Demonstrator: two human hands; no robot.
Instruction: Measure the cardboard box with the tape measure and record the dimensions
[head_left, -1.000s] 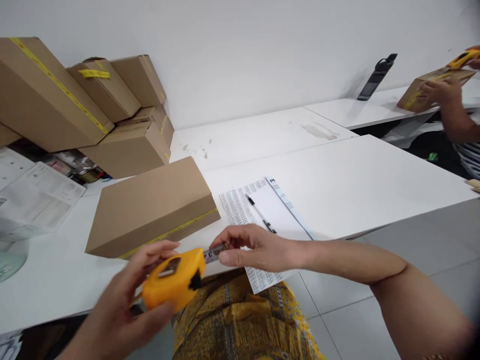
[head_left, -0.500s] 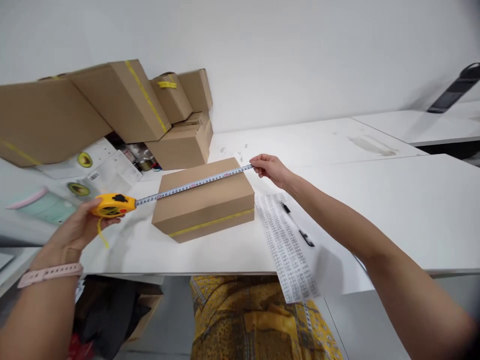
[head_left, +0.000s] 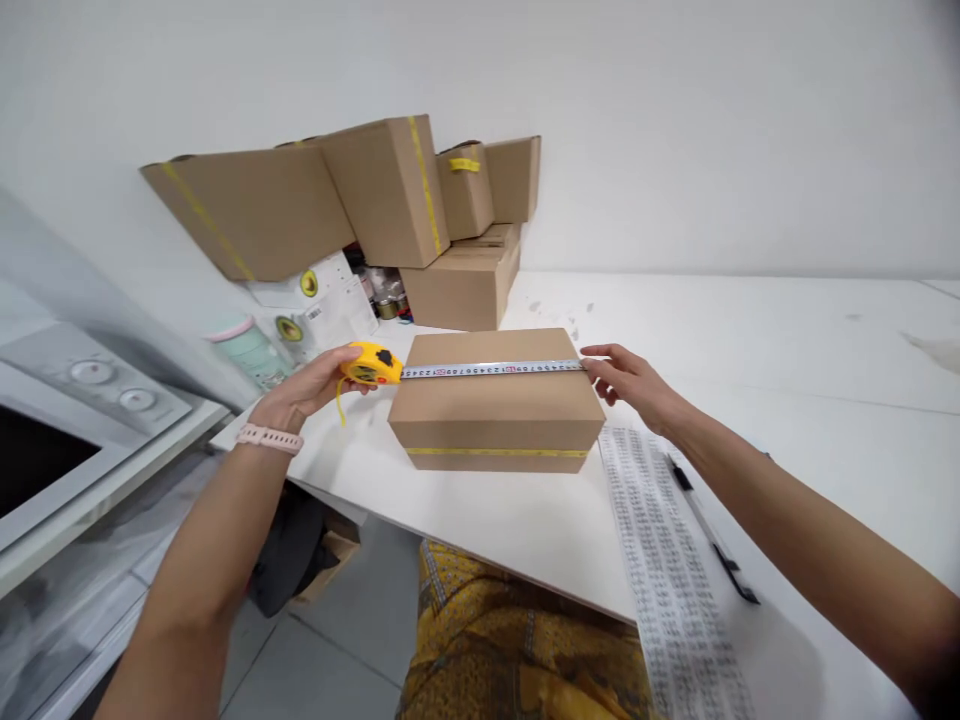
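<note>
1. Since half a second ago, the yellow tape measure (head_left: 371, 364) is brought nearer the cardboard box (head_left: 495, 405).
2. That box is set on a white table (head_left: 465, 520), with a microwave (head_left: 112, 395) at left.
3. Arms are stretched forward; the tape measure is gripped by the left hand (head_left: 315, 382), its blade (head_left: 480, 369) pinched by the right hand (head_left: 628, 385) at the box's edge.
4. One pen (head_left: 705, 522) and at least five stacked boxes (head_left: 379, 195) are counted.

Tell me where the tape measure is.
In the head view, the tape measure is left of centre, in the left hand beside the cardboard box, its blade stretched over the box to the right hand.
</note>
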